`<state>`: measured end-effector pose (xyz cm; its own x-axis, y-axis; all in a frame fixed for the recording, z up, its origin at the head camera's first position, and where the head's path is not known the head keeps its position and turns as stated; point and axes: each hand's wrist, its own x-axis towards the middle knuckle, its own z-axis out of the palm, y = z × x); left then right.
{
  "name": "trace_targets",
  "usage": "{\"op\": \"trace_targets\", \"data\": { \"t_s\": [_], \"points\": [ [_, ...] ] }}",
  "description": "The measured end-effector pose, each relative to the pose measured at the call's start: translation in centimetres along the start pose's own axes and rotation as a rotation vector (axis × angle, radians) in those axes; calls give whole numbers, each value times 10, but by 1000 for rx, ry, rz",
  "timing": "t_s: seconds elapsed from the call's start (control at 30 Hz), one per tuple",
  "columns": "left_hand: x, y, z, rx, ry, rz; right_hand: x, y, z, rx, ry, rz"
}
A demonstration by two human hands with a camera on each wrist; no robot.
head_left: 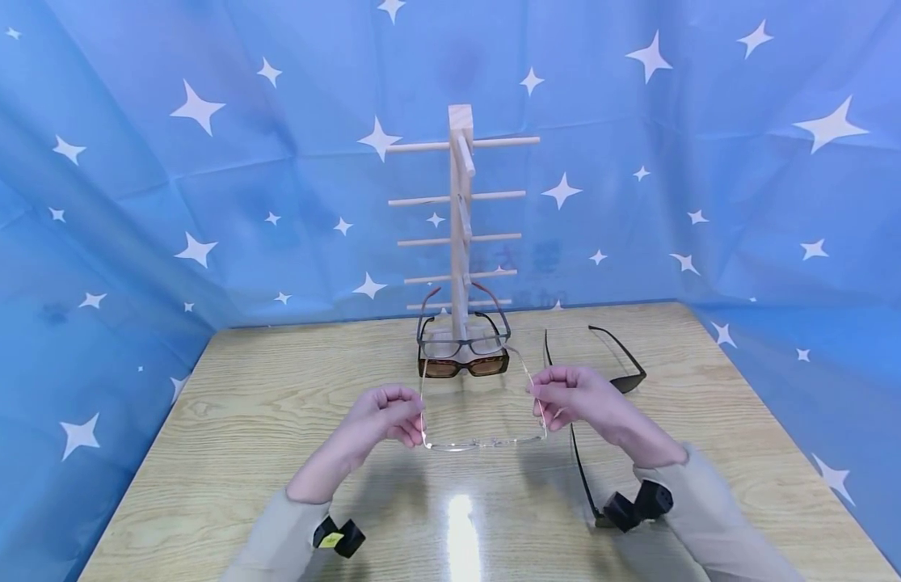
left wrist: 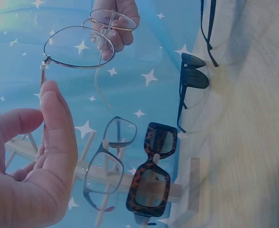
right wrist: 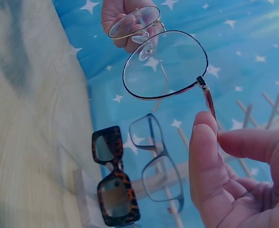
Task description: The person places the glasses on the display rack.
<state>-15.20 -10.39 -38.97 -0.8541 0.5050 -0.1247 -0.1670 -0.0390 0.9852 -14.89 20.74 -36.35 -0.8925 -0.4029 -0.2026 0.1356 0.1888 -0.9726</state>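
A pair of thin metal-rimmed glasses is held above the table, its clear lenses facing me and its temples reaching away toward the rack. My left hand pinches the left temple near its hinge between thumb and fingers. On the other side, my right hand pinches the right temple. In the left wrist view the round rim shows beyond the left fingers. Behind the glasses stands a wooden display rack. Low on it sit blue-grey clear glasses and, beneath them, tortoiseshell sunglasses.
Black sunglasses lie on the wooden table beyond my right hand, partly covered by it. Another dark temple lies nearer, its frame mostly hidden under my right wrist. A blue starry cloth surrounds the table's back and sides.
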Motion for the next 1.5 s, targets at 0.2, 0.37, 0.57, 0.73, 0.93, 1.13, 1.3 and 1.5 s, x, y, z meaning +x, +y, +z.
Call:
{"op": "trace_targets", "data": {
  "t_s": [0.2, 0.37, 0.57, 0.73, 0.93, 1.13, 1.3, 1.5],
  "points": [
    [7, 13, -3, -12, 43, 10, 10, -14, -6, 25, 0, 0],
    [16, 21, -7, -49, 72, 38, 20, -26, -10, 48, 39, 10],
    [25, 32, -9, -110, 119, 46, 33, -38, -15, 50, 69, -10],
    [34, 41, -10, -160, 164, 40, 45, -45, -21, 90, 55, -52],
    [48, 50, -15, -211, 219, 53, 60, -54, -28, 172, 67, -61],
    [59, 56, -21, -251, 255, 60, 74, -62, -34, 180, 69, -46],
    [69, 61, -25, -272, 271, 59, 85, -68, -38, 190, 79, -30],
    [81, 66, -29, -305, 302, 48, 100, -67, -42, 212, 120, 6]
  ]
}}
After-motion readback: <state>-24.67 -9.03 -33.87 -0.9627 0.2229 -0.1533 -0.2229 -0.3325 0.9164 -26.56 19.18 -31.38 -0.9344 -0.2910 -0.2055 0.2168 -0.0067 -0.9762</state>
